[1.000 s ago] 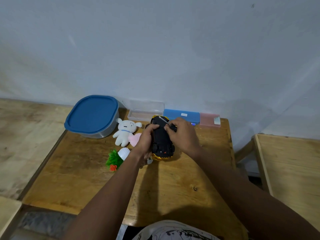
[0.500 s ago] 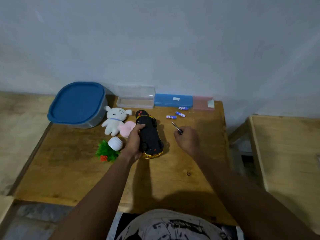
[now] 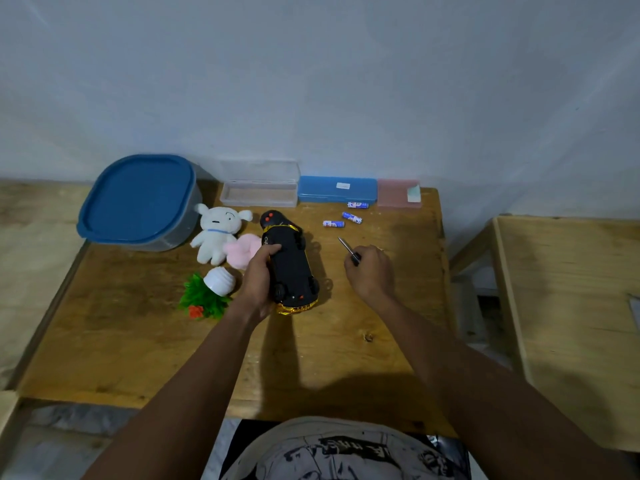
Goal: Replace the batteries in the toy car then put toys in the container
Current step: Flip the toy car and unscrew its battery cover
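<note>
left hand [image 3: 256, 282] wraps toy car [image 3: 291, 268], grip closed on its left flank; car upside down on wooden surface [image 3: 138, 341], black underside and wheels up. right hand [image 3: 372, 271] well apart to right of car, grip closed on screwdriver [image 3: 348, 249], metal tip pointing up and away. three batteries [image 3: 351, 217] loose beyond right grip, near blue case [image 3: 336, 189]. white plush [image 3: 216, 233], pink plush [image 3: 240, 249], small plant toy [image 3: 204, 296] just left of left grip. lidded blue container [image 3: 138, 199] farther left.
</note>
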`<action>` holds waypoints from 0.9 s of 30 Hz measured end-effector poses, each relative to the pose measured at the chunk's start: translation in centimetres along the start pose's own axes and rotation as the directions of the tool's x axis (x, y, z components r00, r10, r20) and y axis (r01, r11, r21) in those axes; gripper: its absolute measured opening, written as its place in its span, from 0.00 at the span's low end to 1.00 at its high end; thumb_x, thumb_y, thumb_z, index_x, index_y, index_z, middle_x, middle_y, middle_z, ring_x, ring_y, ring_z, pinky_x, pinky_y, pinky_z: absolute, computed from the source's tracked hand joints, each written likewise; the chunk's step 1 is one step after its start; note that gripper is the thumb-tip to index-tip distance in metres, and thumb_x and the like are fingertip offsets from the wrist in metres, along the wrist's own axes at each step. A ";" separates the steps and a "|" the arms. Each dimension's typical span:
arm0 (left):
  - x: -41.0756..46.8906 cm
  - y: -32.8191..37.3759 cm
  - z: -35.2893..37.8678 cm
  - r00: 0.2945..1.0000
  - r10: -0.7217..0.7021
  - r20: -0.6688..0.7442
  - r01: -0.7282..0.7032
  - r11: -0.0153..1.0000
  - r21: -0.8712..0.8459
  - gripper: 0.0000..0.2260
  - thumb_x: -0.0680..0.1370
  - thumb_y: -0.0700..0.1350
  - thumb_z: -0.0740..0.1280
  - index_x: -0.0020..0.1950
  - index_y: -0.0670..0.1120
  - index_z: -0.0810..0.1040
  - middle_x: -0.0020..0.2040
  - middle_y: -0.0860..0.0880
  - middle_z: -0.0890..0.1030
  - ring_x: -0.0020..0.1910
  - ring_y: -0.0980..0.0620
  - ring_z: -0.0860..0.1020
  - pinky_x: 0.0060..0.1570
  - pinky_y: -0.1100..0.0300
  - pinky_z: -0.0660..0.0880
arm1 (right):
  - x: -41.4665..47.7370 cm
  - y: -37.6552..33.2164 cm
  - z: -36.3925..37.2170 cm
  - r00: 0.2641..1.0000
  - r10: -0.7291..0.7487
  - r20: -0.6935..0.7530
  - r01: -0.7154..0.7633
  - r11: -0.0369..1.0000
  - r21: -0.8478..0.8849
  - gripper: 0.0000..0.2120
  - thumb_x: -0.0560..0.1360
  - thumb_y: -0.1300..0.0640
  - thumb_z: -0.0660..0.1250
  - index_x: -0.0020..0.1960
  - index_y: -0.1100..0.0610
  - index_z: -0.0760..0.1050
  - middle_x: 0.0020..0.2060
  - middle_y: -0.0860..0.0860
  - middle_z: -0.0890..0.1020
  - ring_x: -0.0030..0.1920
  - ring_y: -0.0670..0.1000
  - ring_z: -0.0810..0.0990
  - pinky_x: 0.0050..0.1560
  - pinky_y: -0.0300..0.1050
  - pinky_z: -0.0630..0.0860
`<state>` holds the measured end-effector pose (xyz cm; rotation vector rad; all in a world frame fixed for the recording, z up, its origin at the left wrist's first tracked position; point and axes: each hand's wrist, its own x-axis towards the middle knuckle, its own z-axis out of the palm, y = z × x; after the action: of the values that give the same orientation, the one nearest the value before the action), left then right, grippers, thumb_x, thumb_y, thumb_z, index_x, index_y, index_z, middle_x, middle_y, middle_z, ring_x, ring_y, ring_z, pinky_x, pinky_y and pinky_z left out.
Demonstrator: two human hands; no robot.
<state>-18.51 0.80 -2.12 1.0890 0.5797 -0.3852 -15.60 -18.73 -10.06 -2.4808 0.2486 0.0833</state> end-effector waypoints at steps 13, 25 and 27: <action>0.7 -1.3 2.9 0.997 -0.055 0.050 0.051 0.996 0.079 0.14 0.82 0.49 0.59 0.60 0.42 0.76 0.47 0.42 0.84 0.44 0.45 0.82 0.48 0.51 0.78 | -1.8 4.8 -2.4 0.993 0.108 -0.052 -0.107 0.994 0.027 0.10 0.78 0.57 0.65 0.38 0.56 0.74 0.37 0.51 0.74 0.37 0.52 0.74 0.35 0.44 0.65; 1.2 -4.1 5.7 0.988 -0.122 0.095 0.103 0.977 0.188 0.17 0.81 0.51 0.58 0.63 0.42 0.77 0.49 0.42 0.83 0.44 0.45 0.82 0.45 0.53 0.78 | -3.5 7.5 -4.2 0.989 0.115 -0.089 -0.110 0.992 0.059 0.09 0.78 0.57 0.65 0.40 0.57 0.77 0.39 0.54 0.77 0.36 0.51 0.71 0.36 0.43 0.60; 1.3 -4.4 5.9 0.985 -0.139 0.099 0.119 0.975 0.188 0.18 0.81 0.51 0.59 0.63 0.42 0.77 0.49 0.42 0.83 0.44 0.45 0.82 0.43 0.53 0.79 | -3.5 7.8 -4.3 0.991 0.104 -0.081 -0.097 0.992 0.082 0.09 0.78 0.56 0.65 0.38 0.54 0.75 0.37 0.53 0.77 0.36 0.51 0.72 0.35 0.44 0.59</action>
<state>-18.46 -6.40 -4.02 1.1994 0.5241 -0.6186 -20.62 -26.88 -10.81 -2.3964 0.4057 0.0095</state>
